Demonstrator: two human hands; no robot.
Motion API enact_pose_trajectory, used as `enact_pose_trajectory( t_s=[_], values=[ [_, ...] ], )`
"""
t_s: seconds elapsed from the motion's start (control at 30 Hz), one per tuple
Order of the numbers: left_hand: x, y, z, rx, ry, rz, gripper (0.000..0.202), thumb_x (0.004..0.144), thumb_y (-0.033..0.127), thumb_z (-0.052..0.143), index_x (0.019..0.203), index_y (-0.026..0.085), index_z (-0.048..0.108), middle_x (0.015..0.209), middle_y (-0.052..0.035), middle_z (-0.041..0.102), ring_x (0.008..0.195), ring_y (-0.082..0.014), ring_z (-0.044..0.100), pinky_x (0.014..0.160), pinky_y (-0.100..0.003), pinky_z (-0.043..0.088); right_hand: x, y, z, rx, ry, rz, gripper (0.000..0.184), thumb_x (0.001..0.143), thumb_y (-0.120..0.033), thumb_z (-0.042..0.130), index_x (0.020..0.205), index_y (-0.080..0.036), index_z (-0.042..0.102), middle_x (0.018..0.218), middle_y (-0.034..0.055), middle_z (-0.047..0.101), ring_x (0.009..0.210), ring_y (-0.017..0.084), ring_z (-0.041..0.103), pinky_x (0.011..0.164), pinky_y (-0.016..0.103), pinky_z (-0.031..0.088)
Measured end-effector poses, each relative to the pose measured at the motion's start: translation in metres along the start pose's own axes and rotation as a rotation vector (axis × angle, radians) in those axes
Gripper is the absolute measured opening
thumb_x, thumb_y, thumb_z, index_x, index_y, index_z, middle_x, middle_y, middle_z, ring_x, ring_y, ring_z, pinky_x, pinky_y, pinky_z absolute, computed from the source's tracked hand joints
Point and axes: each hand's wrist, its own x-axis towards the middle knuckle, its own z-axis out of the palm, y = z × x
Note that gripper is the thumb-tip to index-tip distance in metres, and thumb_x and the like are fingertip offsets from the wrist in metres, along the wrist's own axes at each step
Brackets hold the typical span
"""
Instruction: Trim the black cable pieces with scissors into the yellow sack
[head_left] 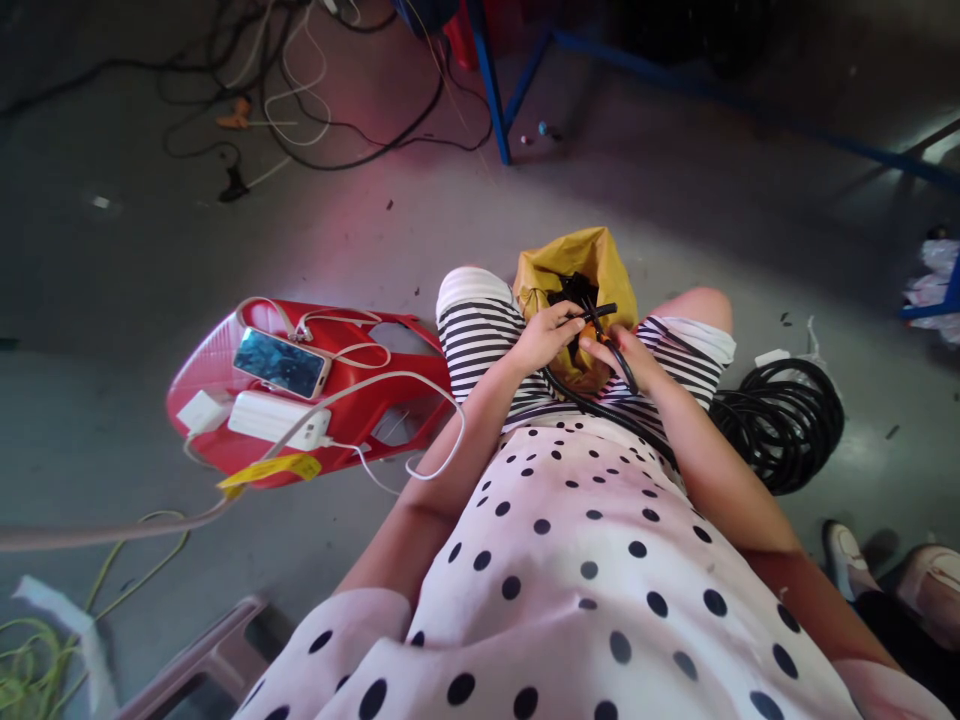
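Observation:
A yellow bag sits open between my knees, with dark pieces inside. Over its mouth, my left hand is closed around a black cable, whose end sticks out to the right. My right hand is closed on a hand tool with curved handles, orange and black, that looks like pliers or cutters. The tool's dark jaws cross the cable near my left fingertips. From under my hands the black cable runs across my lap to the right. Fingers hide part of the tool.
To the left, a red plastic stool carries a phone, a white power bank and white cords. A black cable coil lies at right. Blue metal legs and tangled cables are ahead. Another person's shoes show lower right.

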Motion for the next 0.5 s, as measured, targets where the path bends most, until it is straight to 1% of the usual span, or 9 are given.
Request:
enact_pose_trajectory(
  t_s=[0.1, 0.17, 0.23, 0.3, 0.37, 0.5],
  values=[
    [0.004, -0.002, -0.007, -0.007, -0.023, -0.056, 0.015, 0.099, 0.022, 0.082, 0.098, 0.017, 0.068, 0.056, 0.0104, 0.044, 0.046, -0.0047, 0.032, 0.05, -0.02, 0.02, 0.005, 0.001, 0.002, -0.015, -0.028, 0.022, 0.064, 0.087, -0.084, 0.083, 0.086, -0.026, 0.056, 0.077, 0.0009, 0.064, 0.073, 0.021, 0.059, 0.066, 0.032, 0.045],
    [0.008, -0.003, -0.01, -0.028, -0.02, -0.088, 0.019, 0.098, 0.023, 0.085, 0.097, 0.018, 0.067, 0.056, 0.0108, 0.043, 0.045, -0.0045, 0.031, 0.049, -0.019, 0.02, 0.008, 0.002, 0.006, -0.028, -0.032, 0.006, 0.065, 0.089, -0.086, 0.079, 0.081, -0.026, 0.055, 0.073, 0.0017, 0.064, 0.071, 0.021, 0.06, 0.066, 0.033, 0.046],
    [0.01, -0.005, -0.013, -0.05, -0.013, -0.114, 0.021, 0.098, 0.023, 0.085, 0.095, 0.018, 0.064, 0.057, 0.0106, 0.043, 0.046, -0.0041, 0.031, 0.049, -0.018, 0.02, 0.011, 0.004, 0.011, -0.055, -0.002, -0.007, 0.069, 0.088, -0.088, 0.079, 0.074, -0.027, 0.05, 0.067, 0.0017, 0.061, 0.068, 0.021, 0.059, 0.065, 0.034, 0.047],
    [0.013, -0.006, -0.016, -0.066, -0.002, -0.137, 0.023, 0.099, 0.024, 0.083, 0.094, 0.019, 0.062, 0.057, 0.0103, 0.044, 0.045, -0.0037, 0.03, 0.049, -0.017, 0.02, 0.013, 0.004, 0.015, -0.057, 0.032, 0.007, 0.073, 0.085, -0.091, 0.08, 0.071, -0.027, 0.048, 0.063, 0.0015, 0.059, 0.066, 0.02, 0.059, 0.063, 0.034, 0.046],
    [0.015, -0.009, -0.019, -0.075, 0.006, -0.156, 0.023, 0.099, 0.027, 0.083, 0.095, 0.019, 0.062, 0.057, 0.0103, 0.045, 0.044, -0.0035, 0.029, 0.048, -0.016, 0.018, 0.015, 0.004, 0.017, -0.024, 0.029, 0.046, 0.074, 0.081, -0.093, 0.083, 0.073, -0.028, 0.049, 0.062, 0.0012, 0.059, 0.062, 0.021, 0.059, 0.059, 0.034, 0.046],
    [0.02, -0.013, -0.024, -0.06, -0.036, -0.206, 0.024, 0.098, 0.032, 0.086, 0.098, 0.019, 0.065, 0.056, 0.0097, 0.047, 0.042, -0.0033, 0.03, 0.046, -0.016, 0.016, 0.025, 0.004, 0.015, 0.119, -0.092, 0.087, 0.073, 0.077, -0.093, 0.087, 0.083, -0.028, 0.055, 0.063, 0.0003, 0.064, 0.057, 0.02, 0.06, 0.054, 0.033, 0.046]
  ],
)
